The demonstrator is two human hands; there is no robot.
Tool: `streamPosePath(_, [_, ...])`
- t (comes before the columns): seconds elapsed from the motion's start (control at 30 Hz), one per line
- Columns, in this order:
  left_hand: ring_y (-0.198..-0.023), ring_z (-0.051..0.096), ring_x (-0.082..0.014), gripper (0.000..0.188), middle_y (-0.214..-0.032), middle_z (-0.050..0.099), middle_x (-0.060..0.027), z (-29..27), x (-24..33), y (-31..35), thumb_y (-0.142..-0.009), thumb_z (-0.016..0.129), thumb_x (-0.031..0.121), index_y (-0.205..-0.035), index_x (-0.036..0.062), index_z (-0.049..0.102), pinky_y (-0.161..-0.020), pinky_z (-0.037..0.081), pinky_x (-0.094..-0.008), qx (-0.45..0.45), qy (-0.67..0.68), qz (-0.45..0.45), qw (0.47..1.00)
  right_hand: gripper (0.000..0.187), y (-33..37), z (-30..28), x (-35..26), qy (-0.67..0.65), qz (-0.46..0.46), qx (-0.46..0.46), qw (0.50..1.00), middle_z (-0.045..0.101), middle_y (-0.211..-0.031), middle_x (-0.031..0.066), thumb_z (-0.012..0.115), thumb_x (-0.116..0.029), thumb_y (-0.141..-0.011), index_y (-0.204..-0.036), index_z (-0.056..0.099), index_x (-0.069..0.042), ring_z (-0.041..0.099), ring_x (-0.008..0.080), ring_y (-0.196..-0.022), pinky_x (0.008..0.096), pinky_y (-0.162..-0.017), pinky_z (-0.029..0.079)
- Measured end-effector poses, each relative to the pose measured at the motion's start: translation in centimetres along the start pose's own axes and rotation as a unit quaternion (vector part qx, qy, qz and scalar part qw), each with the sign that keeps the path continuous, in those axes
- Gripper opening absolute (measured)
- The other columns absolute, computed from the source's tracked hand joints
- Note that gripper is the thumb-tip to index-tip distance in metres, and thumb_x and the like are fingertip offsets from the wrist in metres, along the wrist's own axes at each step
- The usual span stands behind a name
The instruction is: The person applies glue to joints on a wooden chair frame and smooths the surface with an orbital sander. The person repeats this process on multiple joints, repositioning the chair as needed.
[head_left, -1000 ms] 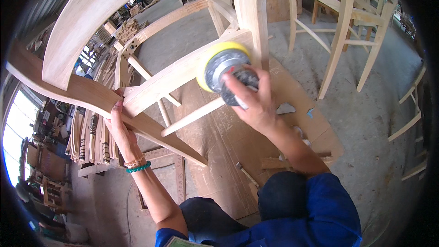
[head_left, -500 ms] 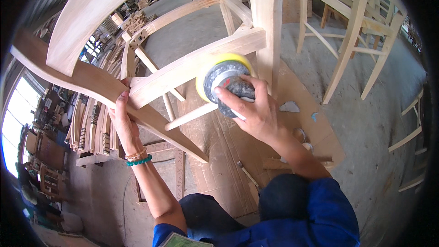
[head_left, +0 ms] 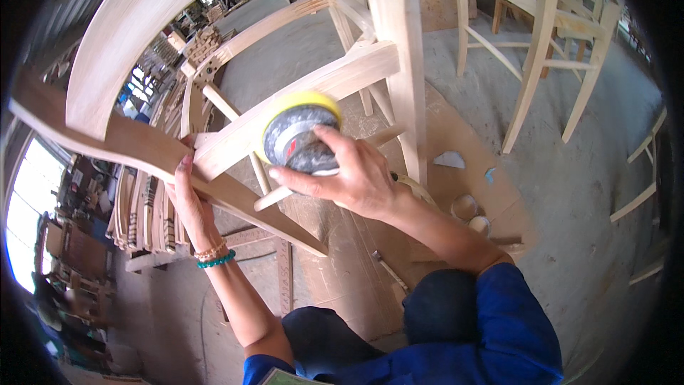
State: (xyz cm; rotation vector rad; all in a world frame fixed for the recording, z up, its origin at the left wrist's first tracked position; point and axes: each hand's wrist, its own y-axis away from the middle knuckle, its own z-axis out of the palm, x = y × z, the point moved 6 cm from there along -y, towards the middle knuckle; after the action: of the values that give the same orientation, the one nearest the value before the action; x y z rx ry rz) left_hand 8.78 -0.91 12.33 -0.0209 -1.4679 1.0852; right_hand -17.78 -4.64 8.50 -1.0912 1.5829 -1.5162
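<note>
A pale, unpainted wooden chair frame (head_left: 395,0) stands tilted in front of me. My left hand (head_left: 187,196) is closed around its left leg post (head_left: 146,144), close to where the cross rail (head_left: 235,135) joins it. In my right hand (head_left: 356,178) is a round orbital sander (head_left: 299,144), grey and black with a yellow pad. The pad's rim lies against the face of the cross rail, around its middle. My fingers wrap the sander's body, and the palm side is hidden.
Flattened cardboard (head_left: 342,278) covers the floor below, with a hammer-like tool (head_left: 390,271), round discs (head_left: 464,207) and a pale scrap (head_left: 450,160) on it. More bare chairs (head_left: 534,43) stand at the right. Stacked curved wooden parts (head_left: 142,207) lie at the left.
My right hand has slid the sander leftward along the cross rail, toward my left hand. The left hand keeps its hold on the post. The view has shifted slightly.
</note>
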Motion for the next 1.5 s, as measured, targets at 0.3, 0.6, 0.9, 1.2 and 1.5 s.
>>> streamPosePath(0.3, [-0.116,0.048,-0.0219,0.054,-0.127,0.052,-0.0123,-0.5,0.1,0.2,-0.084,0.06,0.029,-0.126,-0.0028,0.052,-0.1,0.036,-0.0346,-0.007,-0.063,-0.015,0.998,0.072,-0.7,-4.8,5.7,-0.009,0.149,0.059,0.987,0.044,-0.106,0.0146,0.081,-0.016,-0.066,-0.128,0.052,-0.036,0.063,0.0268,-0.085,0.0319,-0.065,0.062])
streamPosePath(0.6, [-0.114,0.051,-0.0222,0.053,-0.124,0.053,-0.013,0.2,0.1,0.1,-0.085,0.059,0.026,-0.126,-0.0044,0.048,-0.098,0.04,-0.0353,-0.03,-0.048,-0.026,0.998,0.057,-0.4,-1.6,2.4,-0.038,0.077,0.056,0.995,0.044,-0.108,0.013,0.078,-0.018,-0.071,-0.121,0.059,-0.038,0.063,0.026,-0.083,0.0312,-0.069,0.06])
streamPosePath(0.9, [-0.114,0.052,-0.0238,0.061,-0.125,0.052,-0.015,0.3,0.0,0.2,-0.085,0.059,0.029,-0.131,-0.0064,0.043,-0.099,0.041,-0.0373,-0.023,-0.039,-0.018,0.999,0.055,-0.5,0.9,0.5,-0.072,0.051,0.065,0.994,0.042,-0.113,0.0173,0.066,-0.019,-0.082,-0.13,0.048,-0.04,0.061,0.0199,-0.068,0.0253,-0.059,0.061])
streamPosePath(1.2, [-0.115,0.05,-0.0222,0.057,-0.127,0.05,-0.0126,-0.3,-0.1,0.1,-0.086,0.058,0.032,-0.13,-0.0015,0.046,-0.1,0.039,-0.0372,-0.02,-0.07,-0.041,0.997,0.058,-0.6,0.8,0.3,0.023,0.028,0.07,0.997,0.042,-0.117,0.0181,0.065,-0.019,-0.084,-0.133,0.045,-0.043,0.058,0.0172,-0.067,0.0215,-0.055,0.058])
streamPosePath(1.5, [-0.107,0.052,-0.0177,0.043,-0.115,0.06,-0.0107,-0.7,0.1,-0.5,-0.083,0.065,0.021,-0.119,0.0002,0.055,-0.098,0.037,-0.0322,0.0,-0.011,-0.016,1.0,0.079,-1.0,-4.2,6.4,-0.017,0.137,0.098,0.986,0.046,-0.106,0.0137,0.08,0.004,-0.053,-0.123,0.06,-0.027,0.055,0.0327,-0.097,0.0393,-0.078,0.05])
